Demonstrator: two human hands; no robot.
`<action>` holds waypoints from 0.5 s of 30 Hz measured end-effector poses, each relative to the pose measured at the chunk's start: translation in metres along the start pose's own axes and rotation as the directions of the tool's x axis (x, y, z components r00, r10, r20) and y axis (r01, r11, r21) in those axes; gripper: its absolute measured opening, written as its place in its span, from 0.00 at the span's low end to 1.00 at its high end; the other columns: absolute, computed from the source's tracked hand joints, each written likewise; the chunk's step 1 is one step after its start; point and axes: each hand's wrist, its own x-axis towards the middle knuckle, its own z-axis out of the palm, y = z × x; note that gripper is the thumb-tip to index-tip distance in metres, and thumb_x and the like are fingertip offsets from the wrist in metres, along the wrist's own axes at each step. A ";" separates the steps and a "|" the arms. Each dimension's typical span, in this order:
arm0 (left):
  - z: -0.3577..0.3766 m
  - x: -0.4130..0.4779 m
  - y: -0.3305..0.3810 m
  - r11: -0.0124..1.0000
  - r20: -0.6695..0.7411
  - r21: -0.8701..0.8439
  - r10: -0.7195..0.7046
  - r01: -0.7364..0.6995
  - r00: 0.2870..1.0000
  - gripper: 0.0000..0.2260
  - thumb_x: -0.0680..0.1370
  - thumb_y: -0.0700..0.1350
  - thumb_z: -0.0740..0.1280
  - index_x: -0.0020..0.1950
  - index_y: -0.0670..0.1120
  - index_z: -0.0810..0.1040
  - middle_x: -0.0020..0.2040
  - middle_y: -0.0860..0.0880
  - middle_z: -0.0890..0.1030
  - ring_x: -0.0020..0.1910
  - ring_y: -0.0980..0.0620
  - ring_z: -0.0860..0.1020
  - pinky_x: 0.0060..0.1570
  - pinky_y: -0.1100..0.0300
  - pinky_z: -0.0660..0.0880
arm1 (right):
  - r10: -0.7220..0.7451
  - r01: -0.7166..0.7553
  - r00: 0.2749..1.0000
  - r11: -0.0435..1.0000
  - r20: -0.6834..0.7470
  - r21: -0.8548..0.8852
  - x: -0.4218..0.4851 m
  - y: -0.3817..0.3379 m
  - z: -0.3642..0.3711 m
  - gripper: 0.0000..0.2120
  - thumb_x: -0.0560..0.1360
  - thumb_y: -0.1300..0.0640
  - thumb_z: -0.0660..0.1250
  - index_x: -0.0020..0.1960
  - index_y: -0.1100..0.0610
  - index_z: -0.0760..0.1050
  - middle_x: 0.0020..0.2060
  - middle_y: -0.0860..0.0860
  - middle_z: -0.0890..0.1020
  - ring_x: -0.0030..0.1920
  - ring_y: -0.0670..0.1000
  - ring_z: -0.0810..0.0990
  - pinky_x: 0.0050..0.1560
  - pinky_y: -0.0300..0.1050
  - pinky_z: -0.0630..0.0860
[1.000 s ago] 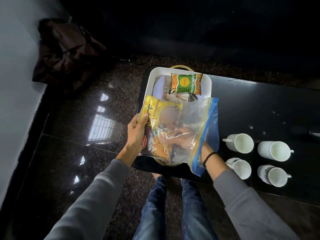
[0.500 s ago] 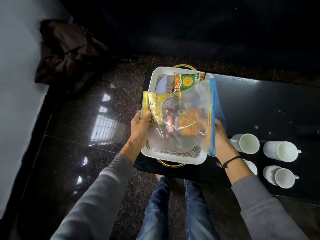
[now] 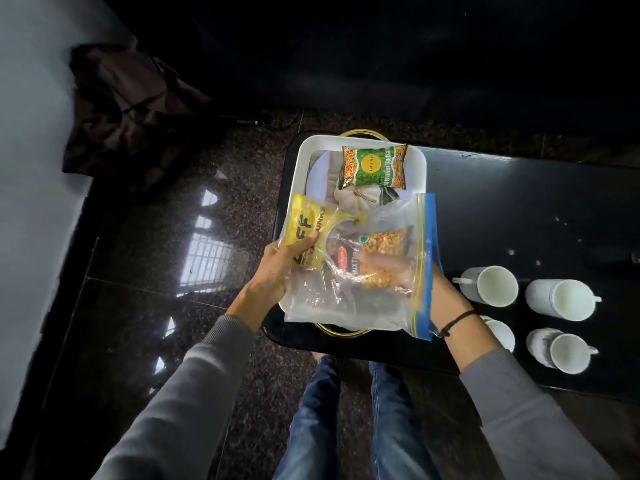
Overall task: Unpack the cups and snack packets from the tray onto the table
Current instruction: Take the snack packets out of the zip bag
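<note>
A white tray [image 3: 298, 174] stands on the left end of the black table [image 3: 519, 209]. A green snack packet [image 3: 372, 166] lies at the tray's far end on a pale pouch [image 3: 356, 199]. Over the tray's near half I hold a clear zip bag [image 3: 391, 216] with a blue edge. My left hand [image 3: 277, 271] grips the bag's closed end together with a yellow snack packet [image 3: 306, 230] inside. My right hand [image 3: 384, 268] is inside the bag, holding a dark and orange snack packet [image 3: 381, 244]. Several white cups [image 3: 490, 285] stand on the table to the right.
A dark bag [image 3: 128, 112] lies on the glossy stone floor by the white wall at the left. My legs in blue jeans [image 3: 353, 417] are below the table's near edge. A gold handle [image 3: 341, 332] sticks out under the tray's near end.
The zip bag has come down from its raised position and lies flatter over the tray. My right hand has gone deeper inside it. The green packet shows fully again.
</note>
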 end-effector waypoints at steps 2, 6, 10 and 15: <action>-0.002 -0.001 -0.002 0.999 0.005 0.053 0.010 -0.010 1.000 0.14 0.77 0.42 0.73 0.58 0.34 0.82 0.43 0.45 0.85 0.37 0.50 0.84 0.35 0.56 0.82 | -0.122 0.122 0.992 0.993 -0.015 -0.001 -0.023 -0.017 0.004 0.11 0.73 0.56 0.78 0.55 0.55 0.86 0.50 0.49 0.89 0.51 0.49 0.88 0.44 0.39 0.83; -0.004 -0.003 0.002 0.999 0.026 0.040 0.013 -0.014 1.000 0.07 0.78 0.39 0.71 0.52 0.36 0.83 0.39 0.46 0.85 0.36 0.52 0.83 0.37 0.52 0.84 | -0.247 0.229 0.947 0.967 -0.205 -0.110 -0.054 -0.039 0.001 0.18 0.65 0.54 0.84 0.53 0.57 0.86 0.51 0.55 0.88 0.53 0.56 0.87 0.59 0.53 0.82; -0.014 -0.004 0.007 0.994 -0.019 0.102 0.043 -0.041 0.999 0.08 0.77 0.42 0.73 0.52 0.38 0.83 0.43 0.44 0.85 0.42 0.49 0.83 0.39 0.52 0.83 | -0.289 0.264 0.890 0.957 -0.354 -0.118 -0.073 -0.050 -0.006 0.11 0.71 0.53 0.79 0.49 0.58 0.86 0.40 0.52 0.89 0.46 0.54 0.88 0.47 0.46 0.81; -0.039 -0.009 0.013 0.985 0.000 0.171 0.010 -0.009 1.000 0.07 0.79 0.41 0.70 0.48 0.37 0.82 0.42 0.43 0.83 0.37 0.51 0.83 0.33 0.60 0.81 | -0.239 0.292 0.881 0.954 -0.408 0.071 -0.071 -0.051 -0.022 0.24 0.69 0.52 0.79 0.62 0.58 0.80 0.49 0.53 0.89 0.48 0.53 0.88 0.46 0.47 0.81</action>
